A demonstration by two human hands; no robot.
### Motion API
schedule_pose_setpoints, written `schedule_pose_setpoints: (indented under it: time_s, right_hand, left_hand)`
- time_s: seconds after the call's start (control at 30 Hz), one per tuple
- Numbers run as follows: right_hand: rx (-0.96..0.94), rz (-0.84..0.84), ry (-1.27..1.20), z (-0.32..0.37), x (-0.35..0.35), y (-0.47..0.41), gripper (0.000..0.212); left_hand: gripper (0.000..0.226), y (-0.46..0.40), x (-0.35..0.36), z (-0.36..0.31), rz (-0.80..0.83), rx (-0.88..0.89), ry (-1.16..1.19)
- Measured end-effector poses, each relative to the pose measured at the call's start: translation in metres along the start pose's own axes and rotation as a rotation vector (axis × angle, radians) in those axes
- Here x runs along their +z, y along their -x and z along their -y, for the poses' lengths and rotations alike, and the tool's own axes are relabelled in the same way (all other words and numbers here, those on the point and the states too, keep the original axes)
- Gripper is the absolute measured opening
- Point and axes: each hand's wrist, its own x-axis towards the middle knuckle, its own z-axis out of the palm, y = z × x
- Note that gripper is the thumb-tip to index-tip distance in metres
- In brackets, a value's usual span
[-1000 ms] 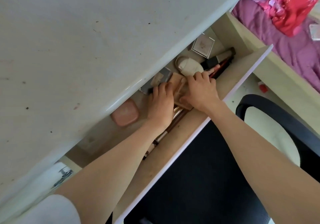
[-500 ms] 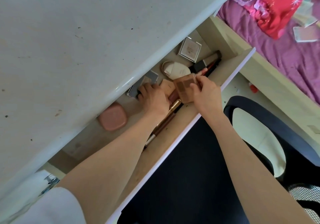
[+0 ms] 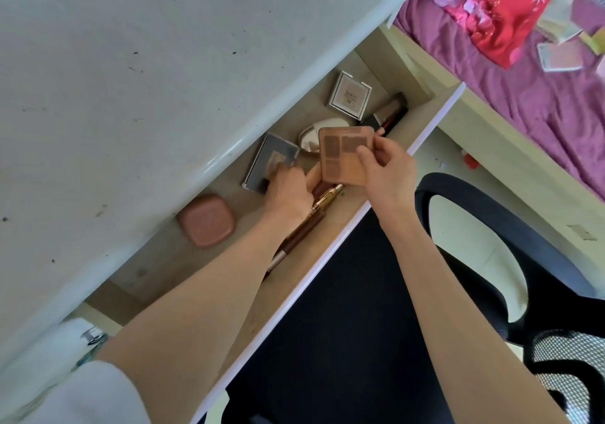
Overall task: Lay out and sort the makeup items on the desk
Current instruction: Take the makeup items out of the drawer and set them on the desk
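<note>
Right hand [image 3: 386,171] has the tan square eyeshadow palette w/ brown shade blocks [image 3: 345,155] lifted above the open drawer [image 3: 327,243]: thumb [image 3: 365,158] pressed on its face, other fingers curled behind the right edge, so it's pinched, tilted toward the camera. Left hand [image 3: 288,191] is down in the drawer, fingers curled round the near corner of a grey square compact [image 3: 271,165] that stands tipped up on edge. Just beyond the palette lies a white oval case [image 3: 307,138]; further back a white-framed square compact [image 3: 350,99]. Pink rounded-square compact [image 3: 206,220] sits well apart, left of the left hand. Gold and brown pencils [image 3: 314,214] lie under the left wrist along the drawer front. White desk top [image 3: 147,79] is above it all
</note>
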Motion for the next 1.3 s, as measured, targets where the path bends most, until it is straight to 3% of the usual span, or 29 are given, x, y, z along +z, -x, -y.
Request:
schedule_pose_setpoints:
  time_s: [0.27,0.43,0.6,0.77,0.9,1.07,1.3]
  right_hand:
    - [0.324,-0.016,-0.515,0.024,-0.009,0.022,0.017]
    - [0.382,0.04,-0.667,0.053,0.002,0.043,0.009]
    - [0.363,0.124,-0.521,0.08,0.035,0.067,0.021]
    - [0.237,0.257,-0.287,0.11,0.091,0.095,0.022]
    - [0.162,0.359,-0.155,0.14,0.141,0.115,0.026]
    - [0.19,0.394,-0.164,0.164,0.18,0.128,0.012]
    - [0.209,0.375,-0.144,0.189,0.206,0.119,0.01]
  left_hand:
    - [0.029,0.049,-0.049,0.012,-0.006,0.071,0.276]
    - [0.033,0.088,-0.101,0.028,-0.001,0.027,0.472]
    - [0.03,0.118,-0.16,0.066,-0.182,-0.03,0.625]
    - [0.026,0.135,-0.199,0.141,-0.359,-0.266,0.826]
    - [0.005,0.135,-0.22,0.188,-0.439,-0.321,0.818]
    - [0.018,0.108,-0.254,0.211,-0.512,-0.313,0.654]
    - [0.032,0.057,-0.288,0.227,-0.597,-0.359,0.685]
